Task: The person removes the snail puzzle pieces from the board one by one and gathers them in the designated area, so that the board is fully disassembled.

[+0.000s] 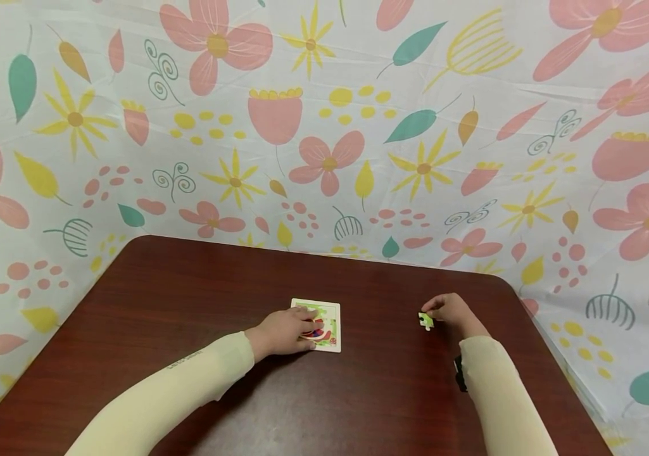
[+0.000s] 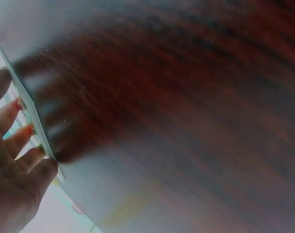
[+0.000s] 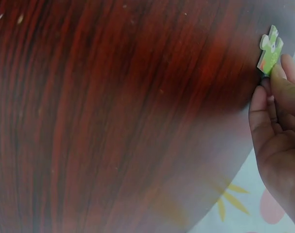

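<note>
A square jigsaw puzzle board (image 1: 333,310) with a pale frame lies flat on the table, its picture green, red and blue. My left hand (image 1: 285,330) rests across its left part, fingers spread over the picture and covering much of it. From the left wrist view, the fingertips of the left hand (image 2: 16,155) touch the board, which shows edge-on. Well to the right, my right hand (image 1: 451,313) pinches a small green puzzle piece (image 3: 270,54) between thumb and fingers, just over the tabletop. Its knobbed edge sticks out past the fingertips.
The dark reddish-brown wooden table (image 1: 210,278) has rounded far corners. Behind it and along its sides hangs a white cloth (image 1: 278,177) printed with flowers and leaves. A small black object (image 1: 460,373) shows at the right wrist.
</note>
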